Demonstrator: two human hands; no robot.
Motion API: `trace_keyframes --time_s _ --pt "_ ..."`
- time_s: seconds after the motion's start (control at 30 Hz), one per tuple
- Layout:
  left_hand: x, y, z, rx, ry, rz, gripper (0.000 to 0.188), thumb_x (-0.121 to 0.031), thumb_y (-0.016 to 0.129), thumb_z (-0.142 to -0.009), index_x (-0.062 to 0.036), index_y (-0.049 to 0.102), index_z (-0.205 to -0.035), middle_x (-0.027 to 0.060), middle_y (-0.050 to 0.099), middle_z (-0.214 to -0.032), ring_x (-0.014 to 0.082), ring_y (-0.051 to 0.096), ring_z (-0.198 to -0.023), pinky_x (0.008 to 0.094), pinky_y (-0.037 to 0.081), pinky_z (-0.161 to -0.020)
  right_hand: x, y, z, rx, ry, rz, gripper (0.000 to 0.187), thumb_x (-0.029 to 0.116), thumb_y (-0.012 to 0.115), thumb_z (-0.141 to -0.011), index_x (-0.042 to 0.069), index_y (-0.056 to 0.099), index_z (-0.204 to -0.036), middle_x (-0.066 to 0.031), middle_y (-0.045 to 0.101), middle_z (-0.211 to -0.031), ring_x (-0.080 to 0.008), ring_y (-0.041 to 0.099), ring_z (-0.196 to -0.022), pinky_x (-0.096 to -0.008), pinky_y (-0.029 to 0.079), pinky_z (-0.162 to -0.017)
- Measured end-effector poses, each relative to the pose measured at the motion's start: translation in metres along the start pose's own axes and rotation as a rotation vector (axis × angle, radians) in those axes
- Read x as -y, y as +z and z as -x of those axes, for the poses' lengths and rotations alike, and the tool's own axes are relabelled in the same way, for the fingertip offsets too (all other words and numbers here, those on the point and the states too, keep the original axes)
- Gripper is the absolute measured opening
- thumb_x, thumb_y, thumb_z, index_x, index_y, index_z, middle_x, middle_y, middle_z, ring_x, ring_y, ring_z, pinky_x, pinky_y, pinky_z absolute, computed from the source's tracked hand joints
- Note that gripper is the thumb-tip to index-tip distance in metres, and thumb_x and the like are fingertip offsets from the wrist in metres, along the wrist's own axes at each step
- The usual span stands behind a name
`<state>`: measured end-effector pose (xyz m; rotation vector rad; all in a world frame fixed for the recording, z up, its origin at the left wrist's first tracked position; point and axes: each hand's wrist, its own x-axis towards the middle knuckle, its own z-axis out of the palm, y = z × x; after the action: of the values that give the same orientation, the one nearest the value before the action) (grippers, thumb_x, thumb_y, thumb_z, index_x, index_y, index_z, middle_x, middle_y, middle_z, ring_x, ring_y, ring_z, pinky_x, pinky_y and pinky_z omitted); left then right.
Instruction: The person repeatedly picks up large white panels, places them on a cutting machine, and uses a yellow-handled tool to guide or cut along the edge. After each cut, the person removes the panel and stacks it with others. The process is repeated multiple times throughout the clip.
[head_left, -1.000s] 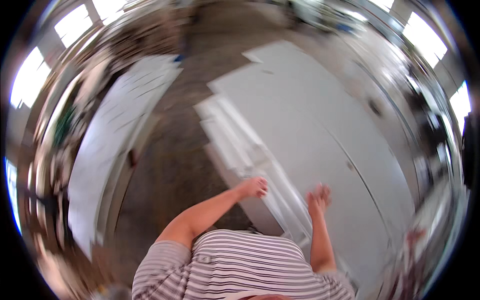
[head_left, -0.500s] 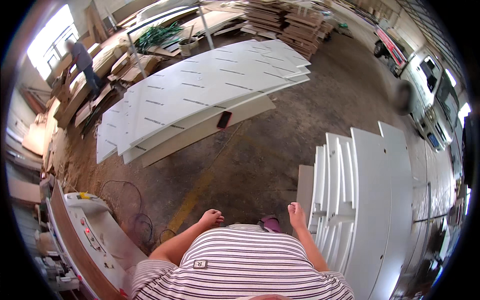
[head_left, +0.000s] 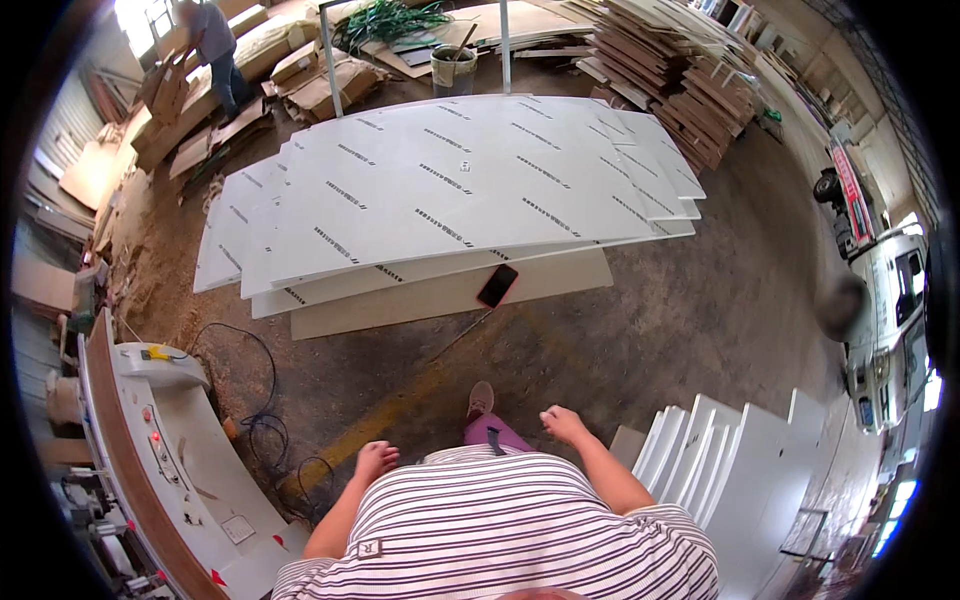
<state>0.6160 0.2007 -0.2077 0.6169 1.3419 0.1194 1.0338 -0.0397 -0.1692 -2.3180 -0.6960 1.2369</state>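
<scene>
Above the workshop floor (head_left: 660, 320), left hand (head_left: 375, 460) and right hand (head_left: 564, 425) hang empty, fingers loosely curled — fully closed or not, cannot tell. White panels (head_left: 762, 470) stacked near the right hand; printed boards (head_left: 450, 195) ahead lie flat — likely against bowing. Phone (head_left: 497, 286) by their near edge.

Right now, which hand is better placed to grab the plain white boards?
The right hand, I'd say: the white boards are on that side, and it is nearer to them. The left hand is over on the body's other side. Both hands look empty, and neither touches the boards.
</scene>
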Motion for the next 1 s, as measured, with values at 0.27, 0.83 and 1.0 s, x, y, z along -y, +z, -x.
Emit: trace_keyframes --time_s 0.27,0.83,1.0 --pt "-0.057 -0.028 0.002 -0.192 -0.086 0.205 0.019 -0.022 0.049 -0.09 -0.0078 0.052 -0.103 0.0067 0.061 -0.085 0.0154 0.059 -0.068 0.0294 0.05 -0.058 0.137 -0.048 -0.119 0.11 -0.103 -0.127 0.028 0.028 0.055 -0.086 0.0 0.061 -0.089 -0.0071 0.064 -0.076 -0.0137 0.062 -0.067 -0.0287 0.049 -0.065" --pt "-0.297 0.11 -0.157 0.033 -0.124 0.082 0.02 -0.022 0.053 -0.09 -0.0071 0.052 -0.103 0.0057 0.059 -0.087 0.0171 0.057 -0.073 0.0321 0.047 -0.065 0.094 -0.108 -0.235 -0.012 0.522 -0.669 0.028 0.03 0.053 -0.09 0.004 0.054 -0.102 -0.0076 0.061 -0.091 -0.0154 0.062 -0.071 -0.0287 0.049 -0.064" --pt "-0.317 0.182 -0.211 -0.019 -0.164 0.12 0.026 -0.026 0.049 -0.093 -0.0048 0.051 -0.109 0.009 0.058 -0.098 0.0191 0.056 -0.087 0.0352 0.046 -0.074 0.06 -0.178 -0.3 -0.164 0.541 -0.906 0.031 0.031 0.053 -0.091 0.006 0.05 -0.107 -0.0109 0.059 -0.1 -0.0204 0.061 -0.085 -0.0352 0.05 -0.074"
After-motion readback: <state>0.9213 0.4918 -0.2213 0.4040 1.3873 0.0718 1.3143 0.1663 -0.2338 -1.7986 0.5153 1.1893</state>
